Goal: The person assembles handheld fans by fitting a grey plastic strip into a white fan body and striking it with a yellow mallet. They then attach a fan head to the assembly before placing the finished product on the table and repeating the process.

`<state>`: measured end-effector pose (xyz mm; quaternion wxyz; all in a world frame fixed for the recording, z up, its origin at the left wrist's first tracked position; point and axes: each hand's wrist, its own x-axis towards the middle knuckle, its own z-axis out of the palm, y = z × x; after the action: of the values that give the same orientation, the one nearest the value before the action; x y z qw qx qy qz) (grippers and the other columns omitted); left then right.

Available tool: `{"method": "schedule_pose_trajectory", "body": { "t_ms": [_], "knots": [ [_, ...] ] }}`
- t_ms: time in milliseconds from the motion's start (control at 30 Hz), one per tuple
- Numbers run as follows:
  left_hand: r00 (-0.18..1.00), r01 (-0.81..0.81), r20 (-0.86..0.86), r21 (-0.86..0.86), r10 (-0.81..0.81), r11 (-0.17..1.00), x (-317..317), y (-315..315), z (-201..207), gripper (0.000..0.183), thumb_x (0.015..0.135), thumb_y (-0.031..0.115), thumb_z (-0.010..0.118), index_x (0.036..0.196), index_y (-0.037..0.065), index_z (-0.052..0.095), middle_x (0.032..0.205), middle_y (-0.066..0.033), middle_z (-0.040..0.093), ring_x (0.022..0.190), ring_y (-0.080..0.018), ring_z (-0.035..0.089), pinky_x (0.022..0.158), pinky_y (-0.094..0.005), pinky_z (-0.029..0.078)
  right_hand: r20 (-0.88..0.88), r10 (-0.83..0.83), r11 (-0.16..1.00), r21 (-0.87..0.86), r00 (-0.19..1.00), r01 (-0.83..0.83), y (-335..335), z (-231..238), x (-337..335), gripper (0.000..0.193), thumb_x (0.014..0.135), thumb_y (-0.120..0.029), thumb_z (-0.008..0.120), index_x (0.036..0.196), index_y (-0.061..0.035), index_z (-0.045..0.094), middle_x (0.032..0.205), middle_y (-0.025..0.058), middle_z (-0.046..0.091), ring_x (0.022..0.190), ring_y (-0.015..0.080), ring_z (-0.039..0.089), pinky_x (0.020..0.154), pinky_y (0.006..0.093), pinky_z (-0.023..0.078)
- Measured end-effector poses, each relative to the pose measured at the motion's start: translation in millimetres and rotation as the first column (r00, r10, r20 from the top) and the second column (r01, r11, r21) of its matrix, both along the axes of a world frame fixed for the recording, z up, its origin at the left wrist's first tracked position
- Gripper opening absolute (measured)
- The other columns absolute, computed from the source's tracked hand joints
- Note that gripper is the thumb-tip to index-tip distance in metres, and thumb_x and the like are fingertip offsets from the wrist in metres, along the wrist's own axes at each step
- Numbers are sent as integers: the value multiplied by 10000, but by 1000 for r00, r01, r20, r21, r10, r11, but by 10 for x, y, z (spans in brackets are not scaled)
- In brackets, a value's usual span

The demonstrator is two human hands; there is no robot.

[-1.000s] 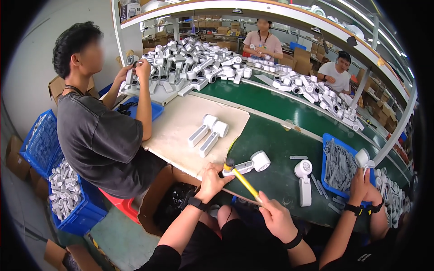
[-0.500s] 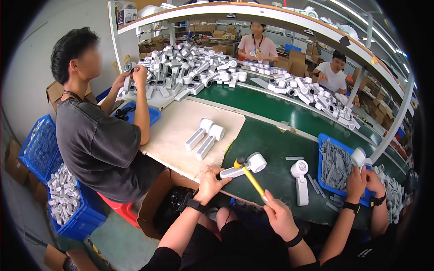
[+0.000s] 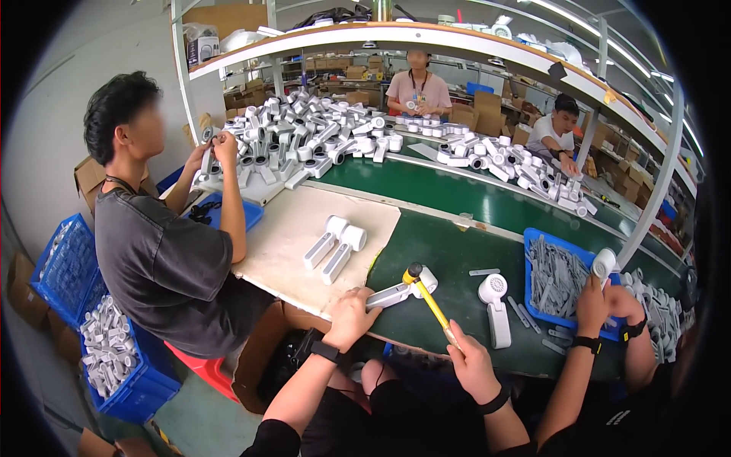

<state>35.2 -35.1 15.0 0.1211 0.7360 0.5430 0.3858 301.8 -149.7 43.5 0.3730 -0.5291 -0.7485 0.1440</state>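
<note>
Right hand (image 3: 474,367) is clamped round the yellow handle of a hammer (image 3: 434,306); lower grip hidden in the palm. Left hand (image 3: 350,317) pinches the near end of a white device (image 3: 390,295), its tip covered by the thumb and fingers. Hands are well apart. Device lies on the green, smooth counter (image 3: 449,316), cylindrical head away from the left hand, slim handle with a grey inlay. Hammer's dark, rounded head blocks part of the device; contact or small gap, cannot tell. Below the counter edge, a cardboard box (image 3: 253,346), dark contents hard to make out.

To the right, a second device (image 3: 495,305), grille face up, loose grey strips (image 3: 524,318) beside it. Next, a blue plastic tray (image 3: 531,297) heaped with strips, partly behind a co-worker's hands (image 3: 592,308) holding another device.

Further on, two devices (image 3: 335,247) side by side on a matte beige sheet (image 3: 293,221). Beyond, a jumbled pile of devices (image 3: 297,137), many overlapping, bordering a glossy green belt (image 3: 396,177).
</note>
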Motion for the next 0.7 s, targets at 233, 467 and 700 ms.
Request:
{"method": "schedule_pose_trajectory", "body": {
  "t_ms": [233, 467, 700],
  "knots": [
    [995, 40, -94, 137, -28, 990, -66, 93, 67, 441, 834, 138, 732, 1268, 134, 655, 917, -183, 613, 843, -371, 649, 751, -439, 530, -73, -41, 997, -74, 996, 36, -175, 39, 250, 525, 902, -53, 627, 1412, -74, 505, 915, 196, 629, 832, 376, 633, 729, 412, 507],
    [945, -296, -74, 219, 318, 930, -571, 523, -275, 517, 810, 65, 683, 1318, 39, 591, 1123, -283, 601, 951, -430, 619, 841, -481, 515, -200, -449, 891, -30, 871, 453, -785, -85, 806, 506, 921, 13, 559, 1417, 35, 460, 1100, 251, 660, 947, 275, 668, 842, 313, 494],
    [982, 107, -176, 221, -68, 969, 505, 86, 131, 750, 812, 326, 768, 1431, 38, 457, 1299, -259, 527, 1222, -414, 490, 1005, -492, 422, -115, -508, 857, -163, 854, 488, -1165, -328, 927, 524, 899, -10, 584, 1408, 15, 462, 997, 282, 643, 904, 424, 647, 788, 398, 511]
  ]
}}
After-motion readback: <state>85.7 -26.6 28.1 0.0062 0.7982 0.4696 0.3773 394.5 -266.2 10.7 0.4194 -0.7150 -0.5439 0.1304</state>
